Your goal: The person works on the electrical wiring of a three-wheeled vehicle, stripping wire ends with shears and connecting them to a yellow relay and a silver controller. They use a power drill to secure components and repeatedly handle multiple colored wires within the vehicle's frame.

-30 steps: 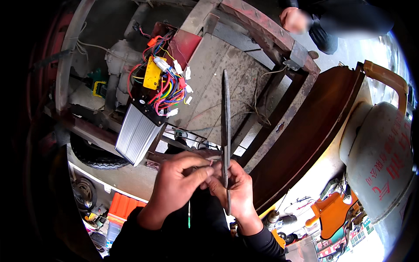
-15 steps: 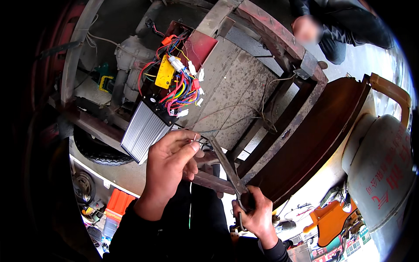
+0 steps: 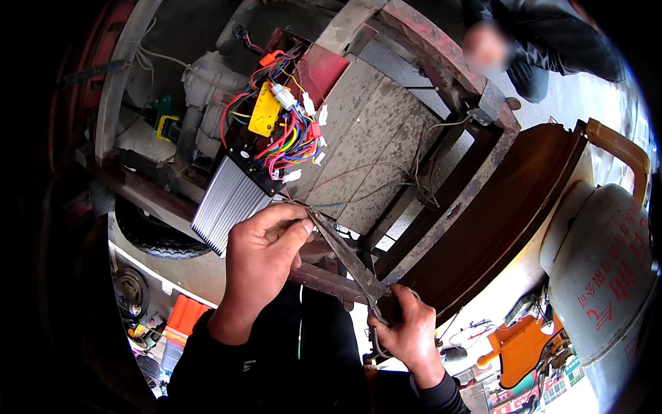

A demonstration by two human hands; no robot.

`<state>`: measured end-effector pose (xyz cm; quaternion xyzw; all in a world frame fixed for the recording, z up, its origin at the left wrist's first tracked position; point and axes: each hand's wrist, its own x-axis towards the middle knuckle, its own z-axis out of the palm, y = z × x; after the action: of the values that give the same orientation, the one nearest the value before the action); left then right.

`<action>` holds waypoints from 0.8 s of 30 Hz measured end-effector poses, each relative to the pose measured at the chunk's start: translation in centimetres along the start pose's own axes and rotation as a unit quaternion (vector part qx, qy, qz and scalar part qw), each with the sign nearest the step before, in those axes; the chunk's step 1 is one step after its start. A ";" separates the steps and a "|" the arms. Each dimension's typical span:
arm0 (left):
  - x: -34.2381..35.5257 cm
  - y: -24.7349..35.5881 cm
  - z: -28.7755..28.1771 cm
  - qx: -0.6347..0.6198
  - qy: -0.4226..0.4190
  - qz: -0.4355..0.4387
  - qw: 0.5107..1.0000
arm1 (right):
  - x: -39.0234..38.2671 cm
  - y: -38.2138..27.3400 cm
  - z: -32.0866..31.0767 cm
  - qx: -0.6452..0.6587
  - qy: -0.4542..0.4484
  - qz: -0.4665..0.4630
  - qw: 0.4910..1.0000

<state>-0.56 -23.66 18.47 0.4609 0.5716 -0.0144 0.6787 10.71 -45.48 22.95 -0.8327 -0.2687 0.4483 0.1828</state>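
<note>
Over there, the right hand [image 3: 410, 328] grips long grey scissors [image 3: 348, 261] by the handles; their tips meet the left hand [image 3: 264, 259], pinching what looks like a thin wire [image 3: 296, 201] near a silver finned box [image 3: 231, 202].

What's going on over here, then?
Someone is working with scissors, held in the right hand. Their tips are right by the thumb and fingers of the left hand; whatever that hand may be pinching is too small to make out. Beyond the hands lies a silver box, with coloured wires bunched at its far end. Another person is at the upper right.
</note>
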 end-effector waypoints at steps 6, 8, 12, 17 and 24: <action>0.1 -0.4 -0.4 0.066 -0.077 0.037 0.994 | -0.2 -0.4 0.3 0.071 -0.013 0.072 0.995; 0.0 -0.2 -0.5 0.159 -0.136 0.068 0.976 | -0.4 -0.9 0.4 0.118 -0.029 0.137 0.983; 0.3 -0.4 -0.2 0.102 -0.136 0.072 0.983 | -0.8 -1.6 1.1 0.158 -0.036 0.144 0.976; 0.3 -0.8 -0.3 0.025 -0.147 0.046 0.988 | -1.4 -1.7 1.8 0.179 -0.045 0.175 0.967; -1.3 -3.1 1.5 0.132 -0.051 0.117 0.983 | -0.7 -0.5 3.0 0.367 0.041 0.306 0.878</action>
<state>-1.61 -27.07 17.50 0.6090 0.4711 -0.0337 0.6372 7.75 -45.32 22.08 -0.7640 0.1908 0.5139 0.3402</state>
